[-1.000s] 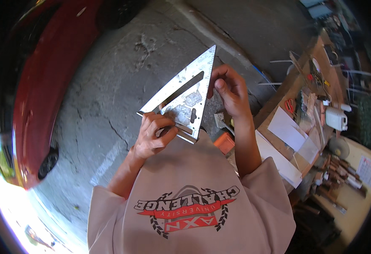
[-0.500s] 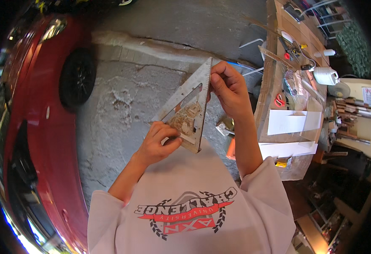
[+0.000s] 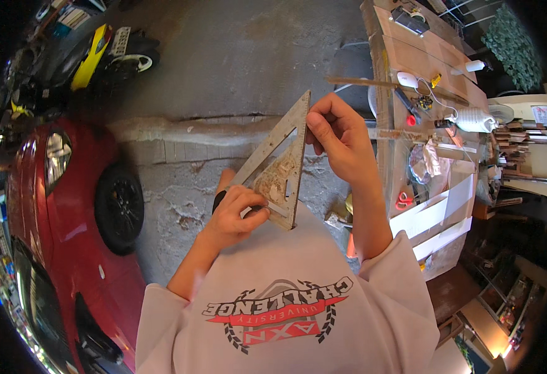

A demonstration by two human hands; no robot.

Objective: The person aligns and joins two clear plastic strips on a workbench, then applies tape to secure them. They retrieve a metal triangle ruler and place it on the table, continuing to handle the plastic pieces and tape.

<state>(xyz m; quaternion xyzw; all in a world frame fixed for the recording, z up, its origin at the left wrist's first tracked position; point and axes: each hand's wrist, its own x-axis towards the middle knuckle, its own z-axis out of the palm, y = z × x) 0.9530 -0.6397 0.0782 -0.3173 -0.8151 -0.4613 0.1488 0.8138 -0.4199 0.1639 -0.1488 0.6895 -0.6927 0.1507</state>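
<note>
A worn metal speed square (image 3: 276, 140), triangular with slots cut through it and brown stains, is held up in front of my shirt. My left hand (image 3: 235, 215) grips its lower left corner and bottom edge, fingers curled and thumb pressed on the face. Near the upper tip, my right hand (image 3: 343, 138) pinches the right edge between thumb and bent fingers. Parts of the right fingertips are hidden behind the square. Below my left hand, a skin-toned shape with a dark band shows partly; it looks like a foot.
To the right stands a worktable (image 3: 388, 181) with white paper strips (image 3: 432, 212), red-handled scissors (image 3: 404, 200) and a white jug (image 3: 475, 120). A wooden strip (image 3: 360, 81) juts past its edge. A red car (image 3: 92, 280) and a yellow-black motorcycle (image 3: 89, 62) stand left on rough concrete.
My view has turned, so the car sits lower and the motorcycle shows fully. Both hands keep their hold on the speed square, which has barely shifted against my shirt.
</note>
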